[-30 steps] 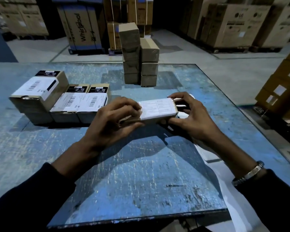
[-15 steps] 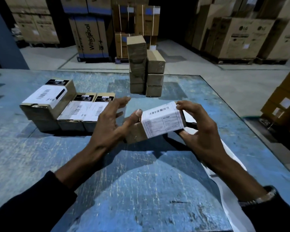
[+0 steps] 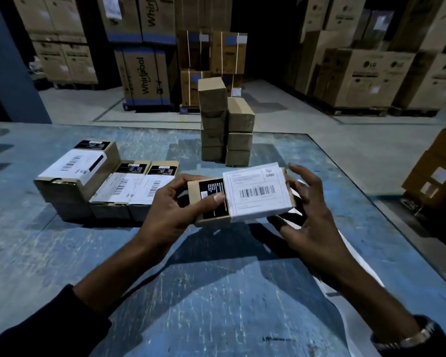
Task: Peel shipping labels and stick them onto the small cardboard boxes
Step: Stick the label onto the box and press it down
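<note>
On the worktop [image 3: 62,253] at far left sat the finished labelled boxes [image 3: 106,181]; my left hand [image 3: 175,210] gripped the small box [image 3: 242,199] above the worktop, thumb pressed at the label [image 3: 258,191] edge; I judged that edge might lift if left unpressed (the wrap over the side looked loose); the right hand [image 3: 312,220] hovered just beside the box, fingers spread apart, holding nothing; unlabelled boxes [image 3: 227,130] stood stacked behind.
</note>
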The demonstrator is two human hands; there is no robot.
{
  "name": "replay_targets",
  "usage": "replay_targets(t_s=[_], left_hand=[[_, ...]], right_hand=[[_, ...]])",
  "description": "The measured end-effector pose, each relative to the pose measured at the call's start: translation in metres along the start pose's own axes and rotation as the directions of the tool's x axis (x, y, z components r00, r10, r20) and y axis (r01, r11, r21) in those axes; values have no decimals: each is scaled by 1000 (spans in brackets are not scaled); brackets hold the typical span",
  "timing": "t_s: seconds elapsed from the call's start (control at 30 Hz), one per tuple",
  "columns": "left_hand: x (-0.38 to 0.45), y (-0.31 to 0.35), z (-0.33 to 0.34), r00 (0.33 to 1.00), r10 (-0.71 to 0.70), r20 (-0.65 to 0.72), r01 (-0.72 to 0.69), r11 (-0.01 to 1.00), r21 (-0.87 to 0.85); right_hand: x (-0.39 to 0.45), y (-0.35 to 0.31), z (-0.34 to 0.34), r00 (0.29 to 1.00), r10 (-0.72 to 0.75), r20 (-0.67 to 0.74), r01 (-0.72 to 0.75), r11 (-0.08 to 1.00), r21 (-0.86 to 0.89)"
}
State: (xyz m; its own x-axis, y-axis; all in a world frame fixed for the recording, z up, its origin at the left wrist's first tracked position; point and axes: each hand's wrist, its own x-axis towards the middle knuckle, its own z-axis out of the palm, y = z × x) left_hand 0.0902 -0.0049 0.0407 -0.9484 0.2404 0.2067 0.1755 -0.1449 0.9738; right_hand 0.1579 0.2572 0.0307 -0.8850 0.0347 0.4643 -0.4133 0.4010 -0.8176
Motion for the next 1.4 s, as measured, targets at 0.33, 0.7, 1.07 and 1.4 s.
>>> replay_targets(t_s=[0.33,0.7,1.07,1.4], left_hand=[[3,-7,-11,974,144,173,-189,940,284],[-3,-8,-3,963,146,226,-240,843,481],[-11,-7,10,994,66,90,-98,908,408],[-9,-12,12,994,102,36,-108,894,435]], right_hand=[[10,0,-19,941,293,172,-333,893,301],[5,2,-11,900,346,265,-405,889,215],[-1,-7,19,928,360,92,-371,914,164],[0,-2,38,930,364,47,-367,926,92]])
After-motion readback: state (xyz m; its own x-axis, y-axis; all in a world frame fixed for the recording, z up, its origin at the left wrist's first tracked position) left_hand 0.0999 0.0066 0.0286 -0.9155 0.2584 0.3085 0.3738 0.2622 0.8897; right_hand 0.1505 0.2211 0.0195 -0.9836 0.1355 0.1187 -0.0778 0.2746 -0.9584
